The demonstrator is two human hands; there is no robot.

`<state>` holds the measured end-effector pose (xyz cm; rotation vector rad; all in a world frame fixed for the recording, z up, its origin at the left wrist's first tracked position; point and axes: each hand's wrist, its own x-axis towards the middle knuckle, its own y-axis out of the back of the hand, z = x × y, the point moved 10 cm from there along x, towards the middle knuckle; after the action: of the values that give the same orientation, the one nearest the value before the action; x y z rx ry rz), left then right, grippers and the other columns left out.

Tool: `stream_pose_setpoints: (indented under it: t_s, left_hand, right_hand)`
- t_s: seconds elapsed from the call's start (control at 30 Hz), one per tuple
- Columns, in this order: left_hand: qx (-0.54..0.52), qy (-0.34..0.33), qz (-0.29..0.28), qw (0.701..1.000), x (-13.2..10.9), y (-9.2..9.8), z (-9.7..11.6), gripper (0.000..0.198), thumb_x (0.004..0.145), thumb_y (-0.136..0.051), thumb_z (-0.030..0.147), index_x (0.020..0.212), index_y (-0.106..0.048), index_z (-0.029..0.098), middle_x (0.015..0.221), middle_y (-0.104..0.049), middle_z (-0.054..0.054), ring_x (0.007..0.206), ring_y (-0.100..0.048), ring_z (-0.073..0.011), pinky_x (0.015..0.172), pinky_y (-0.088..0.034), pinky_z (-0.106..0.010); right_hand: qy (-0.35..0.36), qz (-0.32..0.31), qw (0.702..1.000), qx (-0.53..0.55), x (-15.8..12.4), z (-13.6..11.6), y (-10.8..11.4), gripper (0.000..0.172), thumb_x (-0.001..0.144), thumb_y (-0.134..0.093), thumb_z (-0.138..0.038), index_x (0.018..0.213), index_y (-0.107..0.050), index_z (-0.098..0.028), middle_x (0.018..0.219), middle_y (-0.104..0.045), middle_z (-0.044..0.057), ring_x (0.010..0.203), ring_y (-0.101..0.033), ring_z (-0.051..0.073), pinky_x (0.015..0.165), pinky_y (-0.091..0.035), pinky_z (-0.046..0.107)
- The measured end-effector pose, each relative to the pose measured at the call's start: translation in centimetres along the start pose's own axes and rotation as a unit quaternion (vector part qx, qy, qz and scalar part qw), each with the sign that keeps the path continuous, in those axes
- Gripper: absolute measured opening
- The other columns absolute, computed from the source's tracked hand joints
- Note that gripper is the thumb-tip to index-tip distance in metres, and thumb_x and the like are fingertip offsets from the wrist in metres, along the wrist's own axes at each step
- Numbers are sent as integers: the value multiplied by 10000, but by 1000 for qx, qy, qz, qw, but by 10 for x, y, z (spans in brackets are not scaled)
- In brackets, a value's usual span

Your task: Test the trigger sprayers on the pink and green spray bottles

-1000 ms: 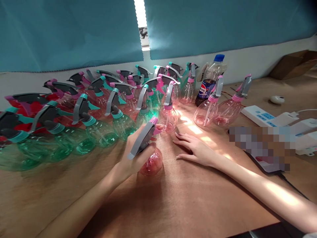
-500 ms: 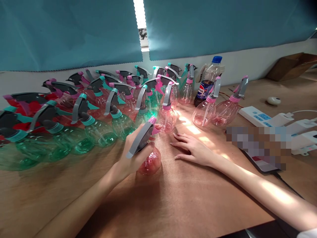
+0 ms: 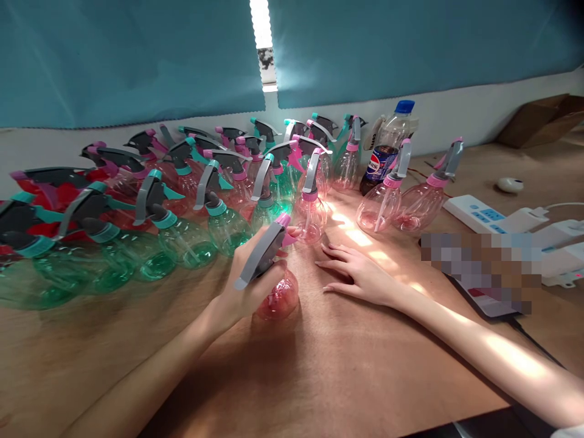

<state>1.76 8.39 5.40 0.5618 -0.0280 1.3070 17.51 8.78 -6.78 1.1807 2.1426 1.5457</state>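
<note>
My left hand (image 3: 256,291) is wrapped around the upper part of the held bottle (image 3: 279,297), fingers and thumb closed beneath its spray head (image 3: 262,255). The held bottle is in front of me, at centre, its base at or near the table (image 3: 319,371); contact cannot be confirmed. My right hand (image 3: 362,277) grips nothing; it lies palm down on the table, fingers slightly spread, just beside the held bottle.

Caution: a slackened grip could let the held bottle tip, the head being bulky above a rounded body. Finger pressure on the trigger (image 3: 288,239) could discharge any contents forward. A sweep of my left arm could topple the green bottles (image 3: 189,248), and a forward push could strike the pink bottle (image 3: 310,228) just beyond my fingertips. Spilled liquid could reach the power strip (image 3: 474,212) at far right.

Materials: bottle bodies are thin, clear, glossy plastic, bulbous at the base and narrowing to ribbed collars. Heads are matte grey plastic with pink or turquoise nozzles and triggers. The table is brown, smooth and wood-like. Farther out stand two pink bottles, a cola bottle (image 3: 385,158) with a blue cap, and a flat teal curtain (image 3: 137,61).
</note>
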Motion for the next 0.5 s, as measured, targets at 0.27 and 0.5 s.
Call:
stream_pose_setpoints:
  t_s: [0.27,0.5]
  left_hand:
    - [28,-34,-32,999,0,-4,3,339,763,-465,110,1051,-612,215,784,-471,19,628,-410,-117,712,-504,-283]
    - [30,-32,-22,999,-2,-2,3,269,772,-487,109,994,-596,217,748,-468,29,603,-383,-116,639,-452,-279]
  right_hand:
    - [4,6,1000,8,0,0,0,546,912,-596,-546,1352,-606,-224,1495,-494,164,1376,-452,356,1101,-400,562]
    - [18,17,1000,13,0,-1,2,526,908,-613,-525,1346,-608,-234,1476,-518,156,1354,-477,358,1074,-427,579]
